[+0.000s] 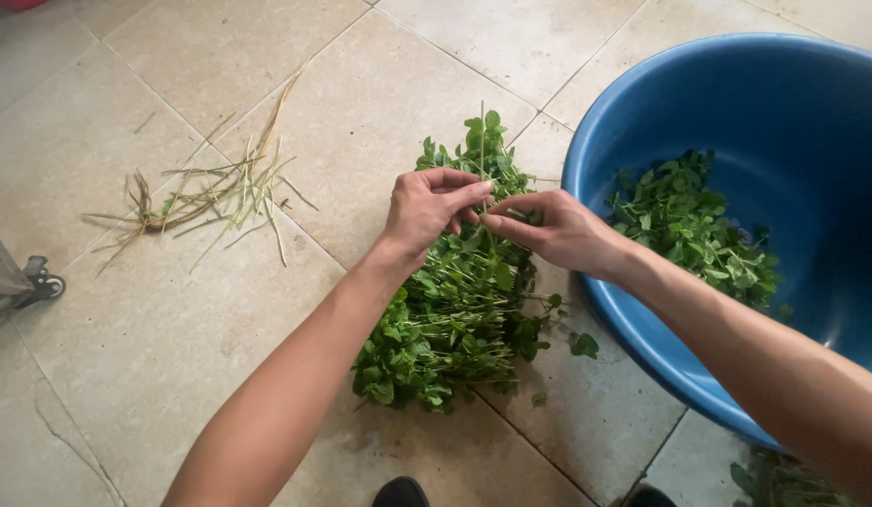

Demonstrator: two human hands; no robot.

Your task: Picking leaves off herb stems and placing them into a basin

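A pile of leafy green herb stems (455, 319) lies on the beige tiled floor (154, 347). Above it my left hand (425, 205) and my right hand (558, 230) meet, both pinching one thin green sprig (483, 150) that stands up between the fingertips. Picked green leaves (689, 225) lie inside a big blue plastic basin (642, 338) at the right, just beside my right wrist.
A heap of bare, stripped stalks and roots (211, 192) lies on the tiles at the left. A dark metal leg or clamp (23, 282) shows at the left edge. A few more green leaves (783, 479) sit at the bottom right, under the basin's rim.
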